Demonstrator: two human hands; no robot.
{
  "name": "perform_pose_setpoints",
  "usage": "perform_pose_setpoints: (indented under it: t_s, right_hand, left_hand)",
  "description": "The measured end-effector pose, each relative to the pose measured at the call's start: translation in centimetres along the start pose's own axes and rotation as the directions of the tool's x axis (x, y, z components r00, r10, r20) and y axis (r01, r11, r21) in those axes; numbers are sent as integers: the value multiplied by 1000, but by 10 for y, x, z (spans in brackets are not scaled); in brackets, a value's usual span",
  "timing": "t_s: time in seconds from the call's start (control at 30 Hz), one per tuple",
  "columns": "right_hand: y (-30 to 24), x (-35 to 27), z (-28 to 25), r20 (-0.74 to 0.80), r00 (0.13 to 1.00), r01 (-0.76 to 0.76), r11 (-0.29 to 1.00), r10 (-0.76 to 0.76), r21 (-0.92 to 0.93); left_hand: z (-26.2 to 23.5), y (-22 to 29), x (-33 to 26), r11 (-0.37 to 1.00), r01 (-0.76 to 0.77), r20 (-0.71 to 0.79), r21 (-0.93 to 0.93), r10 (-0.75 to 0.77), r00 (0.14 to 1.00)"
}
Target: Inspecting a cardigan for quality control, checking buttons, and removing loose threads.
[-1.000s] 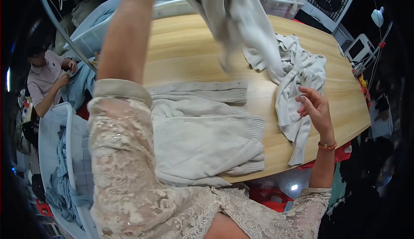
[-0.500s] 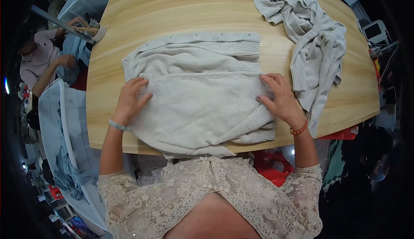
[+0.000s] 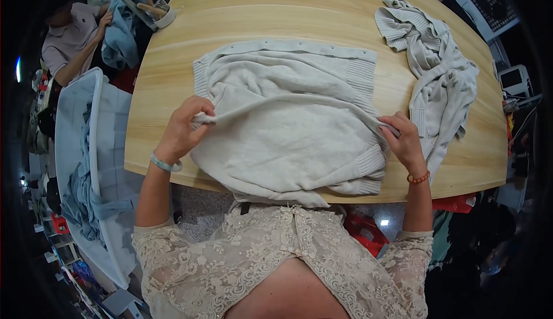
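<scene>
A pale grey knitted cardigan (image 3: 288, 123) lies spread on the wooden table (image 3: 276, 14) in front of me, its buttoned edge at the far side. My left hand (image 3: 184, 129) pinches a fold of the cardigan at its left side. My right hand (image 3: 403, 140) grips the same fold at the right side, near a ribbed cuff. The fold is lifted slightly between the two hands. The near hem hangs over the table's front edge.
A second light grey garment (image 3: 435, 83) lies crumpled at the table's right end. A pale blue bin (image 3: 86, 146) with blue cloth stands at my left. Another person (image 3: 75, 42) handles blue fabric at far left. A roll of tape (image 3: 164, 16) sits on the table's left corner.
One second ago my left arm was raised high with a garment. Both hands then came down flat on the cardigan and now each has pinched a fold across its middle.
</scene>
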State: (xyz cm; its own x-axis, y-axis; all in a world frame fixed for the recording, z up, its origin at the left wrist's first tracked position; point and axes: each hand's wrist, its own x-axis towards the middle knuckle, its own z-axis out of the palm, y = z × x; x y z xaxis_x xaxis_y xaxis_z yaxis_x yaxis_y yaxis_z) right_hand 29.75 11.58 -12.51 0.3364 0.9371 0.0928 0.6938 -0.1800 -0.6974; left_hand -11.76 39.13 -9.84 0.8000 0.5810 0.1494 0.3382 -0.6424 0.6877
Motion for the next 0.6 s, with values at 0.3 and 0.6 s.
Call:
perform_pose_setpoints:
  t_s: [0.3,0.6]
  right_hand:
    - [-34,-112,-89,35,988,-137,730,153,669]
    - [-64,2,-85,-396,918,154,930,-9,335]
  left_hand:
    - [-58,46,-96,541,399,389,-741,-139,911]
    - [-48,16,9,698,60,-302,-713,-384,873]
